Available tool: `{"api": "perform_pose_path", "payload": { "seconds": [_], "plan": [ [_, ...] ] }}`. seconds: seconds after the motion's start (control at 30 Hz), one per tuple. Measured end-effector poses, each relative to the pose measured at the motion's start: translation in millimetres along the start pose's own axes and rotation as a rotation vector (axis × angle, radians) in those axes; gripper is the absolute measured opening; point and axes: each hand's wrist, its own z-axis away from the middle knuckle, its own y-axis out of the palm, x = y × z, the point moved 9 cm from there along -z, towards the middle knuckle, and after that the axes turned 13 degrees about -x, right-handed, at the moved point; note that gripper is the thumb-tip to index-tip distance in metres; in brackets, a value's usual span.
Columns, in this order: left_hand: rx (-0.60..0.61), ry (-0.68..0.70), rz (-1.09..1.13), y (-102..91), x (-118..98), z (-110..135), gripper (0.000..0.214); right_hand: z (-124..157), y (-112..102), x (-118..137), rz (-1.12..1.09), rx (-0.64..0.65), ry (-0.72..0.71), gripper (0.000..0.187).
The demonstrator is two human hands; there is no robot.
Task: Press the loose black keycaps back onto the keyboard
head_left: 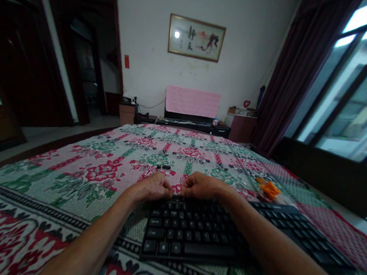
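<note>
As hands [156, 186] [200, 185] curl, oblong keyboard [196, 225], woven cloth [61, 183]

brush characters [191, 38] on a framed picture [205, 49] and pale legends [163, 248] on a black keyboard [210, 250] blur beyond reading.

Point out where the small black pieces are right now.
In the head view, the small black pieces lie on the patterned cover, slightly left of the picture's centre, just beyond the left hand and the keyboard.
</note>
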Motion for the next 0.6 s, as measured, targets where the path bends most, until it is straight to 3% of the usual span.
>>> {"api": "perform_pose_path", "payload": {
  "seconds": [0.1,0.2,0.4,0.6],
  "plan": [
    [-0.065,0.007,0.044,-0.3,0.9,-6.1,0.019,-28.4,-18.3,1.3,0.127,-0.197,0.006,0.024],
    [-0.022,0.052,0.104,2.1,-0.5,-6.9,0.023,-59.2,-20.3,3.8,0.190,-0.313,0.016,0.025],
    [0.067,0.054,0.176,3.0,7.6,-6.1,0.027,-96.2,-8.2,-1.5,0.264,-0.369,0.026,0.024],
    [0.113,0.060,0.161,6.6,11.0,-7.6,0.029,-102.3,-7.2,-10.3,0.251,-0.355,0.133,0.014]
  ]
}}
